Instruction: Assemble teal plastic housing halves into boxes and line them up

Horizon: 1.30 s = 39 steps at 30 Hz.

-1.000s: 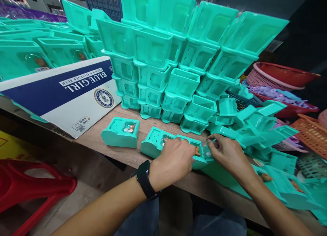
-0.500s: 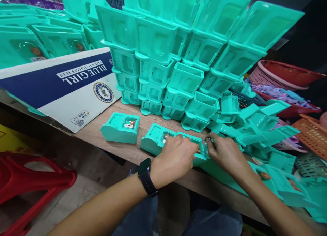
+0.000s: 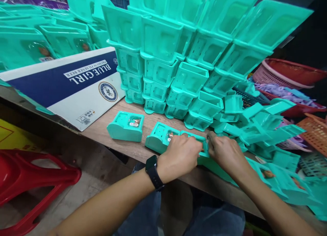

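Both hands meet over a turquoise plastic housing lying at the front edge of the wooden table. My left hand, with a black watch on its wrist, grips the housing from the near side. My right hand presses its fingertips on the housing's right end; whatever small part it pinches is hidden. Two like housings lie to the left, one touching the held one and one apart, each with a small orange-brown insert on top.
A tall stack of turquoise housings fills the back of the table. A Blue Girl carton lies at left, loose turquoise parts at right with red and orange baskets behind. A red plastic stool stands at lower left.
My right hand has closed in toward my left until the two nearly touch over the housing. The small orange piece seen between them earlier is now covered. The view has shifted slightly.
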### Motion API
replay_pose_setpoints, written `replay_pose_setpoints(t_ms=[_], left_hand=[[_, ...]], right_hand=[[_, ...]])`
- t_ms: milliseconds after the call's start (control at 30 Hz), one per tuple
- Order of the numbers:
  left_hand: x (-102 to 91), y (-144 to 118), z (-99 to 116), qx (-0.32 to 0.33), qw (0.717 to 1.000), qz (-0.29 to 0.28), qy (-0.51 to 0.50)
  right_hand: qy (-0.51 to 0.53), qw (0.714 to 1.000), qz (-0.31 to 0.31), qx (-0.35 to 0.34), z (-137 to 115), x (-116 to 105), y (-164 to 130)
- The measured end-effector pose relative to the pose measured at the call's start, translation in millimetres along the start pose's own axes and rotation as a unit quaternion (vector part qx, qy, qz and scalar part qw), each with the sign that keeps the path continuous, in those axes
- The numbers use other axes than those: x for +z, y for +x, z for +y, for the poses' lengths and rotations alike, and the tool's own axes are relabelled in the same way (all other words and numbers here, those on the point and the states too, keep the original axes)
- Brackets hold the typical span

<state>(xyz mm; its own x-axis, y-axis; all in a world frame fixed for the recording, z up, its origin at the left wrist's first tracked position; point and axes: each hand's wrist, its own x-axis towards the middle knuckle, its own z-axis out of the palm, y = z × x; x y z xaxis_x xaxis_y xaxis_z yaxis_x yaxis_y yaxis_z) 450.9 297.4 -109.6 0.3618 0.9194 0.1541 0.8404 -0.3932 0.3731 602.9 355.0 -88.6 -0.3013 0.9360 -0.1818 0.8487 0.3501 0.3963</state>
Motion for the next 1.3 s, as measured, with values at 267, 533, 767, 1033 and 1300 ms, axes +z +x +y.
replay_pose_setpoints(t_ms=[267,533,767,1033,1300], left_hand=[[1.9,-2,1,-0.009,1.0,0.02,-0.002],[5.1,-12,-4,-0.016,0.999,0.042,-0.005],[-7.1,-16,-1,-0.062,0.998,0.006,0.008],[-6.9,-13,-1,-0.079,0.997,-0.003,-0.01],[-13.8,-17,2,-0.232,0.722,0.261,-0.597]], right_hand=[[0.15,0.987,0.053,-0.031,23,8,0],[0.359,0.885,0.285,-0.084,20,36,-28],[0.23,0.923,0.288,-0.114,-10,59,-37],[0.176,0.921,0.327,-0.116,-22,66,-42],[0.371,0.864,0.323,-0.111,-7,55,-53]])
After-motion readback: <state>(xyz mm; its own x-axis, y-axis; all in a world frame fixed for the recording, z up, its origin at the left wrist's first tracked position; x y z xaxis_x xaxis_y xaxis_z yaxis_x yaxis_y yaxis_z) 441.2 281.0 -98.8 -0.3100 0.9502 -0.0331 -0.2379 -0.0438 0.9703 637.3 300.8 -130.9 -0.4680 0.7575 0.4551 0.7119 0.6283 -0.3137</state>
